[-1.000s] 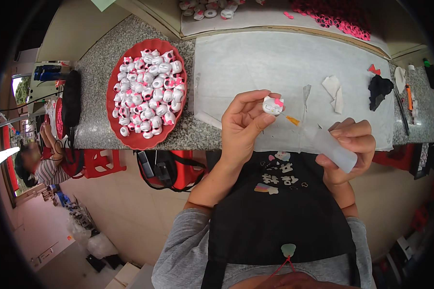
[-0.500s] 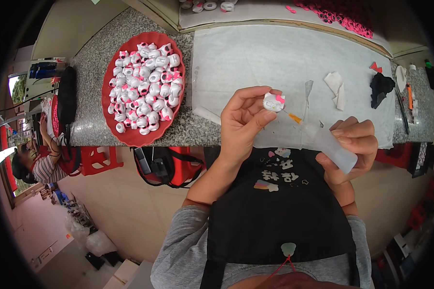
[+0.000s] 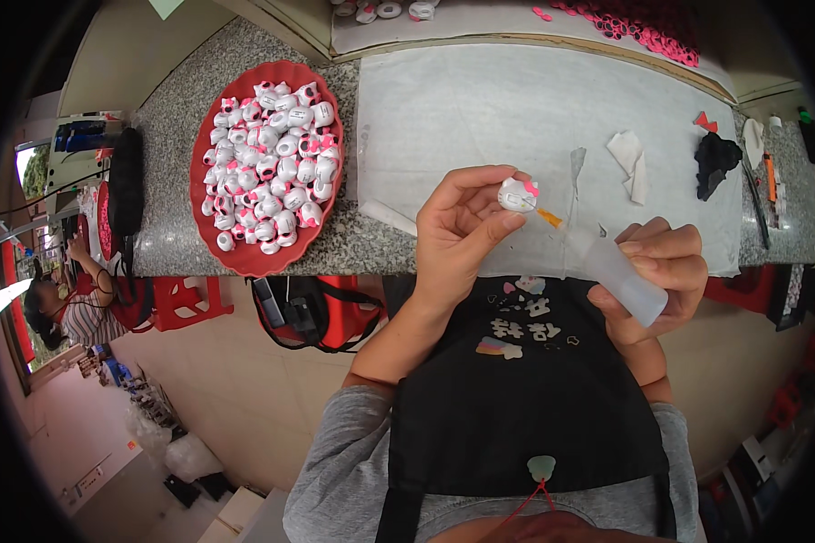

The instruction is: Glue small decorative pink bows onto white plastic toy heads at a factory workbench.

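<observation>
Between the thumb and fingers of my left hand is a small white cat-head figurine with a pink bow, its face turned up toward me. My right hand wraps round a translucent squeeze bottle, which tilts toward the figurine. The bottle's orange needle tip reaches the figurine's lower right edge; whether it touches I cannot tell. Both hands are above the white sheet near the table's front edge. To the left stands a red scalloped tray heaped with similar white and pink figurines.
Crumpled white tissue, a grey scrap and a black cloth lie on the right. Beyond them is an orange-handled tool. Small pink pieces fill the back shelf. Another person sits far left near a red stool.
The figurine has turned slightly in my left fingers and shifted a little to the right. My right hand with the bottle has barely moved.
</observation>
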A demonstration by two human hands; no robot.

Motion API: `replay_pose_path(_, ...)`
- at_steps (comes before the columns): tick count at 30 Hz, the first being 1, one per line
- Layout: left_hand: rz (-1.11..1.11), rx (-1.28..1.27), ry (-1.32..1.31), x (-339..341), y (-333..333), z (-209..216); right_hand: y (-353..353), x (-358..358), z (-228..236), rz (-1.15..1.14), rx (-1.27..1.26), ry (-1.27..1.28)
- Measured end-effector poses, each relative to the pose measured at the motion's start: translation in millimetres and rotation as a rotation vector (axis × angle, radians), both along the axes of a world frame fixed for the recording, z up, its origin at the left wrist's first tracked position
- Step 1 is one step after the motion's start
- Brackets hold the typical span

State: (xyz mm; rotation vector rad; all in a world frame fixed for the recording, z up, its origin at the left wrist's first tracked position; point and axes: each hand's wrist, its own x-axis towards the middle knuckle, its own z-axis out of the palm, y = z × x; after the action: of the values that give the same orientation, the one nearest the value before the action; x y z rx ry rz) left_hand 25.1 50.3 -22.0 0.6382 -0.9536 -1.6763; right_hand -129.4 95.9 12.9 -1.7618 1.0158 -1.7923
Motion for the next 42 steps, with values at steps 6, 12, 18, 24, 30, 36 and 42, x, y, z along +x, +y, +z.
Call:
replay_pose_path(6, 0.034, -0.208, -0.147, 0, 0, -2, 2, 6, 2, -0.061, 0.060, -0.003)
replay_pose_path(12, 0.039, -0.246, -0.211, 2, -1, -2, 3, 5, 4, -0.034, 0.095, 0.013)
replay_pose_path(18, 0.047, -0.186, -0.189, 5, -3, 1, -5, -1, 8, -0.039, 0.088, 0.000)
replay_pose_path(24, 0.118, -0.084, -0.070, 17, -14, 0, -42, -25, 9, -0.018, 0.278, -0.057)
replay_pose_path(30, 0.148, -0.068, -0.060, 20, -13, -1, -141, -61, -16, -0.059, 0.619, 0.257)
replay_pose_path(36, 0.173, -0.059, -0.037, 28, -11, 1, -187, -62, -30, -0.259, 0.190, 0.987)
replay_pose_path(42, 0.190, -0.031, -0.057, 30, -14, -2, -165, -63, -30, -0.241, 0.200, 1.039)
